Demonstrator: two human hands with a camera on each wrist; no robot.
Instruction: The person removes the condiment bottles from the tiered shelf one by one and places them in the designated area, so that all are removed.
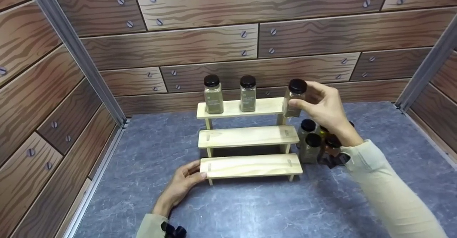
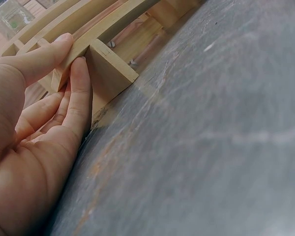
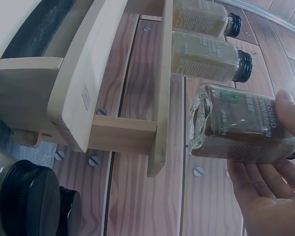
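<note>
Gripping a square glass jar [image 3: 241, 125] with the right hand [image 1: 326, 107], pressing the thumb against one side and bending the fingers round the other; holding it with the black lid uppermost, at the right end of the top shelf [image 1: 266, 106] of a three-tier wooden rack [image 1: 248, 137]; showing, in the right wrist view, a gap between glass base and wood, and brown contents behind a white-lettered label reading, as far as legible, ground cinnamon; pinching the left end of the lowest shelf [image 1: 250, 166] with the left hand [image 1: 182, 182], laying the thumb on the upper side and placing the fingers below, next to a front leg.

Having two more black-lidded jars standing upright on the top shelf, a pale-filled jar [image 1: 214, 99] near the left end and a similar jar [image 1: 248, 98] near the middle, apart from each other; having a cluster of jars [image 1: 310, 152] standing close together on the grey marbled tabletop [image 1: 242, 206], just right of the rack and partly hidden by the right wrist; being unable to tell their exact number; wearing pale sleeves [image 1: 391, 188], and carrying a small black device [image 1: 173, 231] at the left wrist; facing a wood-patterned wall [image 1: 200, 45] dotted with screw heads, having grey metal posts [image 1: 73, 41] rising at the corners.
</note>
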